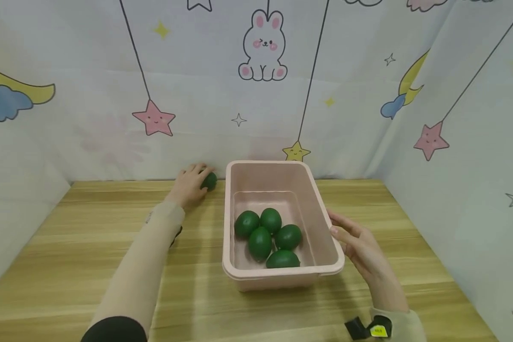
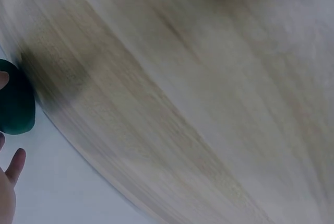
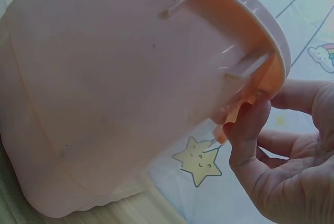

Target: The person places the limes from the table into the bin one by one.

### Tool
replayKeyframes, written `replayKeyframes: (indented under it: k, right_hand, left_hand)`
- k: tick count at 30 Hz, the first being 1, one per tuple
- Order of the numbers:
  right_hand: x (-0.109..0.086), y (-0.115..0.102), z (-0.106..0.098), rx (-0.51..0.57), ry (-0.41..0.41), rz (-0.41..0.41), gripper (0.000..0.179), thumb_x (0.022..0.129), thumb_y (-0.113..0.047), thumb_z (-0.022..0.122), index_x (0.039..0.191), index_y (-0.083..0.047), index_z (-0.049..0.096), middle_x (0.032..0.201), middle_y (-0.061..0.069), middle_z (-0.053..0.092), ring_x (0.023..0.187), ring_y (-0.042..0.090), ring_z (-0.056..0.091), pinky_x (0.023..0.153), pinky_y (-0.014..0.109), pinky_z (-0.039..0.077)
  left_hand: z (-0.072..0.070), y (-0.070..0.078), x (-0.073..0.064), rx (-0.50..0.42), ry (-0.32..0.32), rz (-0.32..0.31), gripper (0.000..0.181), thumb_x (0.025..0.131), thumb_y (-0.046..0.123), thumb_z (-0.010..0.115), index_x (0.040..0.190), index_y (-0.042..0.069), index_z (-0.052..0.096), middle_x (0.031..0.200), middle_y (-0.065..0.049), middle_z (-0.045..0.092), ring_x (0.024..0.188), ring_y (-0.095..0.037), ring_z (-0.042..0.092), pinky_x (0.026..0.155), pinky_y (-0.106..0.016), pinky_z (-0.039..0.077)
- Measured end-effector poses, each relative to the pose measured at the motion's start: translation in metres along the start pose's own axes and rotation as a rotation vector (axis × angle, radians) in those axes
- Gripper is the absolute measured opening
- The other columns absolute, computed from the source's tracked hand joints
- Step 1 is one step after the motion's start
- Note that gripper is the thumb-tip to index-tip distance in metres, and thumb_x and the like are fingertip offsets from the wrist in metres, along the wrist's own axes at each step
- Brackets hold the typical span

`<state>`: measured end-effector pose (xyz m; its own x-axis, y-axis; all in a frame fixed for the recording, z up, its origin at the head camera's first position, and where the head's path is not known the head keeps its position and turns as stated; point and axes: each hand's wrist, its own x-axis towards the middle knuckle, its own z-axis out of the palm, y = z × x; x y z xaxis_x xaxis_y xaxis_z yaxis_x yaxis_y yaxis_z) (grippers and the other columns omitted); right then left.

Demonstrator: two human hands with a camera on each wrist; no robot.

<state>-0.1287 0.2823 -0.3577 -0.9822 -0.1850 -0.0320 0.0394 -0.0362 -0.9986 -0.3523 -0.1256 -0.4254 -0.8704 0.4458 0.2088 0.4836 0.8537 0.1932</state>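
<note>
At the back edge of the table my left hand (image 1: 189, 184) grips a dark green avocado (image 1: 209, 181), fingers over its top and thumb at its near side. The left wrist view shows that avocado (image 2: 18, 104) only at its left border, with a fingertip on it. A pink plastic bin (image 1: 284, 274) stands right of it, tilted slightly in view. Several green avocados (image 1: 260, 243) lie in the near half of its floor. My right hand (image 1: 363, 249) holds the bin's right side, thumb and fingers pinching below the rim (image 3: 279, 41).
A wood-grain table (image 1: 196, 294) lies under everything. Behind it hangs a white curtain (image 1: 205, 85) printed with stars and a rabbit, and another curtain side runs along the right. The bin stands between my two arms.
</note>
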Motion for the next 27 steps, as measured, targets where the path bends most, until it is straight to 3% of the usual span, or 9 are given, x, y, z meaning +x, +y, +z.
replayKeyframes:
  k: [12, 27]
  right_hand:
    - [0.009, -0.007, -0.006, -0.002, -0.031, 0.004, 0.048, 0.099, -0.008, 0.049, 0.144, 0.002, 0.038, 0.123, -0.001, 0.053, 0.107, 0.007, 0.062, 0.086, 0.026, 0.055]
    - [0.011, -0.002, -0.011, -0.008, -0.031, -0.004, 0.048, 0.098, -0.008, 0.050, 0.144, 0.003, 0.038, 0.125, 0.001, 0.051, 0.108, 0.008, 0.061, 0.086, 0.027, 0.056]
  left_hand:
    - [0.004, -0.001, 0.009, 0.012, -0.060, -0.039, 0.062, 0.088, 0.016, 0.066, 0.144, 0.013, 0.041, 0.141, -0.016, 0.044, 0.133, -0.037, 0.039, 0.101, -0.060, 0.038]
    - [0.003, 0.006, 0.011, 0.020, -0.048, -0.056, 0.059, 0.086, 0.009, 0.065, 0.141, 0.010, 0.045, 0.133, -0.018, 0.049, 0.128, -0.038, 0.042, 0.100, -0.058, 0.042]
